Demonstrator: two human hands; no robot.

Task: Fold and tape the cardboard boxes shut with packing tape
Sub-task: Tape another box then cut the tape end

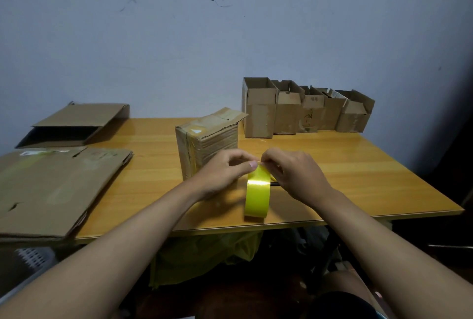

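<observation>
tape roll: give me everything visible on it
The tape roll is glossy yellow packing tape, standing on edge near the front edge of the wooden table, just right of a closed cardboard box. Its outer band catches a bright highlight. Both hands meet at its top: the left hand and right hand pinch there with their fingertips, apparently picking at the tape end. The core is not visible from this angle. Something thin and dark lies just behind it; I cannot identify it.

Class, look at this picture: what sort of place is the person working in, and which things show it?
Probably a makeshift packing spot in a plain room, not a warehouse: a wooden table against a scuffed wall, a row of open cardboard boxes, and flattened cardboard stacked at the left.
</observation>
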